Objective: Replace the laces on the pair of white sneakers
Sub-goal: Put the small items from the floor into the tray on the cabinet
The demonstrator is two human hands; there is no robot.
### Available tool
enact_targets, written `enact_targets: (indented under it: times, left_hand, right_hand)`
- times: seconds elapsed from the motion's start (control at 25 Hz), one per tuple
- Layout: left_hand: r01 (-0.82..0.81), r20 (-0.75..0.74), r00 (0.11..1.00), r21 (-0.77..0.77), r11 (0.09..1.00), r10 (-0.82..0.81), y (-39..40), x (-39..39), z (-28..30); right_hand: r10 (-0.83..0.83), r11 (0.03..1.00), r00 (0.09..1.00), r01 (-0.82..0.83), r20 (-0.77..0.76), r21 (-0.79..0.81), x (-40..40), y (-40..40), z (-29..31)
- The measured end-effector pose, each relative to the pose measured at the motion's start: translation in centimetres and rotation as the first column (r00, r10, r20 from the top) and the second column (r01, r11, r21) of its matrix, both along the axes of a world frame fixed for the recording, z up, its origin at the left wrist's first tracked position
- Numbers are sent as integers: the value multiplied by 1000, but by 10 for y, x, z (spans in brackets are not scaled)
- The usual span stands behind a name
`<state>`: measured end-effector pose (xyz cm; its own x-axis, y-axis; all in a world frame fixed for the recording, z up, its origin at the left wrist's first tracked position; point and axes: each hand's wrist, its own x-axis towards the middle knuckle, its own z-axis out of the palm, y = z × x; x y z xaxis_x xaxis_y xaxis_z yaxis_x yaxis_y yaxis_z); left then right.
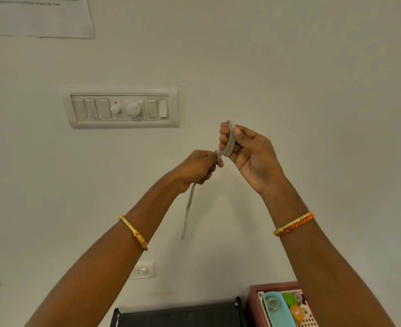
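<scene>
Both hands are raised in front of a white wall. My right hand (246,152) grips a flat whitish lace (229,142) that is wound in loops round its fingers. My left hand (200,167) pinches the same lace just left of the loops. The lace's free end (187,211) hangs down below my left hand. No sneakers are in view.
A white switch panel (121,108) is on the wall at the left, a paper sheet (36,17) above it, a socket (143,270) lower down. A black rack (180,315) and a dark red box holding a white basket of small items (286,305) sit at the bottom.
</scene>
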<state>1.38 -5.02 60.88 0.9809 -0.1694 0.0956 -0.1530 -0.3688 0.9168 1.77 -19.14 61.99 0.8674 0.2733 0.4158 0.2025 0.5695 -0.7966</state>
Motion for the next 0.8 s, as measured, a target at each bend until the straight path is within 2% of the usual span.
enact_targets:
  times: [0.12, 0.2, 0.32, 0.44, 0.6, 0.72, 0.8]
  left_hand:
    - [61, 52, 996, 127, 990, -68, -11, -12, -7]
    - [33, 135, 989, 228, 973, -65, -16, -18, -6]
    - [-36, 263, 964, 285, 958, -42, -12, -24, 6]
    - [-39, 312, 948, 299, 953, -59, -3, -28, 22]
    - [-38, 358, 931, 292, 956, -72, 4, -29, 42]
    - [-66, 408, 912, 270, 961, -52, 10, -26, 58]
    - [-86, 424, 905, 272, 959, -39, 16, -23, 66]
  right_hand:
    - [-21, 986, 999, 29, -50, 163, 6, 2, 7]
    - [-95, 981, 994, 102, -53, 167, 12, 3, 8]
    - [-223, 971, 974, 224, -30, 77, 18, 2, 5]
    - [-319, 947, 948, 319, 18, -43, 21, 0, -2]
    - [-431, 857, 889, 457, 153, -239, 20, 6, -10]
    - [-371, 814, 888, 451, 271, -367, 12, 9, -14]
    - [-314, 815, 906, 410, 283, -409, 5, 10, -15]
